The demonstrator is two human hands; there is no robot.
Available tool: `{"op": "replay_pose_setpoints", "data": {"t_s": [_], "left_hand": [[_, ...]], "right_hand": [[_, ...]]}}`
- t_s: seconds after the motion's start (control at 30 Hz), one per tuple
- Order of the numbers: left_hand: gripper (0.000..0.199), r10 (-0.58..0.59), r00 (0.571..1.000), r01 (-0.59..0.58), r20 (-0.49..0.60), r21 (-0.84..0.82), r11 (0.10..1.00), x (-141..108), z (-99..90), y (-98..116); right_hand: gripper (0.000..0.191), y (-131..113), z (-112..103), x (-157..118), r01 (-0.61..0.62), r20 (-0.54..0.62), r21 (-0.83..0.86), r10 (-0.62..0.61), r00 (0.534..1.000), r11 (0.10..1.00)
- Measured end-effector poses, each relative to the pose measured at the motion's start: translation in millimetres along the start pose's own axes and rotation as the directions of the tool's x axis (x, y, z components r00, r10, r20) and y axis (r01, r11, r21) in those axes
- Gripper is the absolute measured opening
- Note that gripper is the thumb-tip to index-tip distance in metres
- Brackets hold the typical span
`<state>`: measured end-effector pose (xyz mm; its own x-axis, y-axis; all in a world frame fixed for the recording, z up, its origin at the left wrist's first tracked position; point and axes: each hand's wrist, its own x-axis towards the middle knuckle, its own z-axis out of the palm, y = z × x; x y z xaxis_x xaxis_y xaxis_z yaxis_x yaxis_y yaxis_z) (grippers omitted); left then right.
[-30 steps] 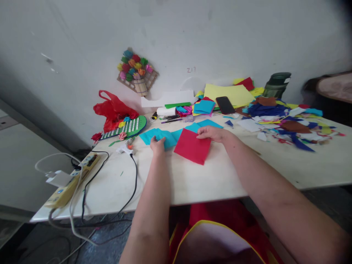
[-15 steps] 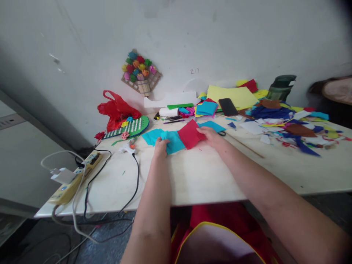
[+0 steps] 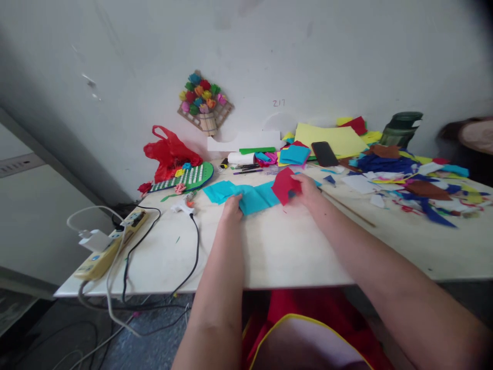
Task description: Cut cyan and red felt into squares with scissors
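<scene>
Blue paper (image 3: 256,199) stretches across the middle of the table, its left part in several overlapping pieces. At its left-centre edge, my left hand (image 3: 233,205) is closed on it, thumb on top. My right hand (image 3: 304,189) pinches a piece of red paper (image 3: 282,186), which is bent and covers the blue paper's right part. The fingertips of my right hand are partly hidden behind the red paper and slightly blurred.
A white glue gun (image 3: 184,206) and a power strip (image 3: 111,246) with cables lie left. Behind are a red bag (image 3: 171,151), a green sole-shaped board (image 3: 196,177) and a phone (image 3: 324,154). Paper scraps (image 3: 427,190), a thin stick (image 3: 348,208) and a bottle (image 3: 401,129) are right.
My right hand has moved right with the red paper, which is now bent. More of the blue paper shows between my hands. The whole view has shifted slightly.
</scene>
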<state>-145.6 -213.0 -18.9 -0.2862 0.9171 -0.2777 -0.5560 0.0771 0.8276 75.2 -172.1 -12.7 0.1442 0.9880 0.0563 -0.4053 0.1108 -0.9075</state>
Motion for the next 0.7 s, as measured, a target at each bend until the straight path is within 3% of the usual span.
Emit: {"op": "replay_pose_setpoints", "data": {"t_s": [0.1, 0.27, 0.4, 0.47, 0.6, 0.7], "left_hand": [[0.018, -0.069, 0.997, 0.069, -0.031, -0.021, 0.997, -6.1, 2.8, 4.3], [0.020, -0.103, 0.994, 0.099, -0.033, -0.100, 0.990, -11.0, 3.1, 7.2], [0.022, -0.084, 0.996, 0.088, 0.035, -0.128, 0.988, -10.2, 2.0, 4.8], [0.024, -0.055, 0.995, 0.066, 0.079, -0.143, 0.988, -9.6, 2.3, 3.7], [0.027, -0.095, 0.990, 0.112, 0.103, -0.170, 0.979, -9.8, 4.0, 3.9], [0.027, -0.098, 0.992, 0.112, 0.080, -0.191, 0.975, -11.3, 4.7, 5.5]], "right_hand": [[0.015, -9.5, 18.4, -3.4, -0.014, 0.047, 0.073, 0.010, 0.999, 0.997], [0.013, -31.8, 68.6, -17.6, -0.014, 0.233, 0.126, -0.016, 0.972, 0.992], [0.012, -27.5, 94.2, -29.6, -0.049, 0.331, 0.202, -0.021, 0.943, 0.978], [0.010, -12.3, 95.8, -32.3, -0.087, 0.347, 0.177, 0.021, 0.938, 0.980], [0.014, 22.4, 84.6, -30.3, -0.154, 0.200, 0.048, 0.142, 0.970, 0.987], [0.016, 34.7, 76.0, -26.6, -0.158, 0.169, 0.015, 0.153, 0.974, 0.987]]}}
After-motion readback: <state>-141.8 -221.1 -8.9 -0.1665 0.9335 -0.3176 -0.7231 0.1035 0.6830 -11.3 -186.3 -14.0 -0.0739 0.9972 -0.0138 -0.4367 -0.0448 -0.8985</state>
